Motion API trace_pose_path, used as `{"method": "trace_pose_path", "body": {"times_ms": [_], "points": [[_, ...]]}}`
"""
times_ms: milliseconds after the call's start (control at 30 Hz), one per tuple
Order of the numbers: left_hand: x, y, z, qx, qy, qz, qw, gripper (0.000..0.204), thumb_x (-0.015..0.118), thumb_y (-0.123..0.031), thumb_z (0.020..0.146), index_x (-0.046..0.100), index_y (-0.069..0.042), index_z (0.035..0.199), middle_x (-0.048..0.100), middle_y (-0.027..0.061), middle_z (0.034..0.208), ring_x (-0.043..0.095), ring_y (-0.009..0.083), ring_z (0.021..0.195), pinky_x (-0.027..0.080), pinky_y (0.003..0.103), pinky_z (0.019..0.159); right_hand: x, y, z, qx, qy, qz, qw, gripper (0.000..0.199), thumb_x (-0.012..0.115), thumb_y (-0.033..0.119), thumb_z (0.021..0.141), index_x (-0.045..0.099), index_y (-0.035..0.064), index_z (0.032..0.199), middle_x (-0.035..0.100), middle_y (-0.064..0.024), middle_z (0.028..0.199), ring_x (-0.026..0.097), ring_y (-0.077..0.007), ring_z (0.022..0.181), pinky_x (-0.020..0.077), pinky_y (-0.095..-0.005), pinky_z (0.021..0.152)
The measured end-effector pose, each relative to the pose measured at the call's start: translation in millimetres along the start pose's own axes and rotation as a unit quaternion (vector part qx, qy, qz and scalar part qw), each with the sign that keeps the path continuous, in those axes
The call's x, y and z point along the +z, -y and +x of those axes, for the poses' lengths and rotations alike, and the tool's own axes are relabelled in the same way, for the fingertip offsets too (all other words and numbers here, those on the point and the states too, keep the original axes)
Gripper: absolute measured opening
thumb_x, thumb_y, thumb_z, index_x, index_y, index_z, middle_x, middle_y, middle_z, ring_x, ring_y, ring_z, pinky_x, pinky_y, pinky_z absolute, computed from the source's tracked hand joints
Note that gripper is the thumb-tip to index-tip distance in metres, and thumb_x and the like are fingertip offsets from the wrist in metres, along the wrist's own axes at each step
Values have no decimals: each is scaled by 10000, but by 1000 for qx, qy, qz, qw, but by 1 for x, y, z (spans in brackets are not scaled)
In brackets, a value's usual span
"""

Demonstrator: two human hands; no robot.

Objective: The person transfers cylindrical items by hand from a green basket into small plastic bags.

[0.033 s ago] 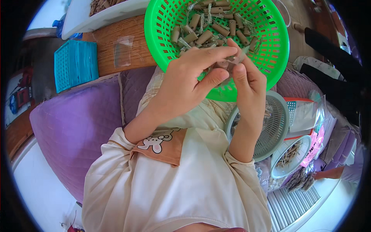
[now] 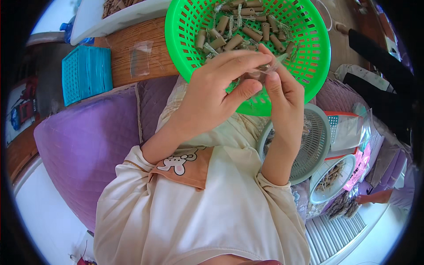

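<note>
My left hand [image 2: 221, 79] and my right hand [image 2: 285, 90] meet over the near side of a green plastic basket [image 2: 180, 53]. Between their fingertips they pinch a piece of clear plastic film [image 2: 274, 66], with a free corner sticking out to the right. Something small inside the film is mostly hidden by my fingers. Several short brown tubes [image 2: 233, 43] lie in the basket, many with twisted clear film at their ends.
A stack of blue plastic trays [image 2: 87, 75] and a clear film sheet [image 2: 140, 58] lie on the wooden table [image 2: 119, 48]. To my right are a grey basket [image 2: 311, 152] and a white bowl [image 2: 329, 194] of brown pieces. Another person's hand [image 2: 369, 198] touches a greyish bundle [image 2: 343, 205].
The clear film between my fingertips has shifted slightly, and its corner stands out more to the right. Both my hands keep nearly the same place.
</note>
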State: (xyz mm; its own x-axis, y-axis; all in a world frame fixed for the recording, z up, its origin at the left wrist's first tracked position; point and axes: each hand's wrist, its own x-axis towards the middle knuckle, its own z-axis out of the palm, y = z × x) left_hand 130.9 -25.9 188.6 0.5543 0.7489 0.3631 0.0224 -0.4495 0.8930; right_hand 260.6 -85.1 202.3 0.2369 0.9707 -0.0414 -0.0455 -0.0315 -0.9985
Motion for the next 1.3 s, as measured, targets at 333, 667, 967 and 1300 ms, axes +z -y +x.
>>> {"method": "trace_pose_path", "body": {"times_ms": [333, 667, 967, 1300], "points": [[-5, 5, 6, 285, -233, 269, 890, 278, 661, -120, 667, 616, -101, 940, 526, 51, 1048, 503, 124, 733, 423, 231, 576, 5, 5, -6, 6, 32, 17, 999, 252, 447, 49, 859, 516, -12, 1093, 583, -38, 920, 489, -62, 731, 407, -194, 626], [-7, -10, 7, 183, -126, 342, 913, 215, 632, -54, 614, 663, -147, 805, 620, -44, 861, 490, 128, 696, 401, 226, 647, 16, 12, -14, -102, -23, -327, 939, 201, 501, -13, 789, 545, -45, 983, 602, -110, 779, 548, -135, 690, 426, -224, 592], [-16, 3, 9, 32, -102, 131, 986, 50, 611, -97, 678, 583, -90, 718, 609, 0, 813, 483, 97, 576, 393, 209, 508, 19, 13, -16, -188, -24, -387, 902, 221, 571, -15, 694, 581, 17, 912, 579, -84, 678, 523, -244, 629, 428, -310, 570], [-48, 16, 9, -124, 23, -628, 768, 144, 411, -173, 868, 461, -62, 944, 533, 54, 742, 398, 63, 482, 314, 180, 426, -1, -12, -10, -54, -91, 14, 994, 186, 474, 57, 828, 584, 24, 975, 576, -39, 931, 504, -77, 768, 402, -224, 660]]}}
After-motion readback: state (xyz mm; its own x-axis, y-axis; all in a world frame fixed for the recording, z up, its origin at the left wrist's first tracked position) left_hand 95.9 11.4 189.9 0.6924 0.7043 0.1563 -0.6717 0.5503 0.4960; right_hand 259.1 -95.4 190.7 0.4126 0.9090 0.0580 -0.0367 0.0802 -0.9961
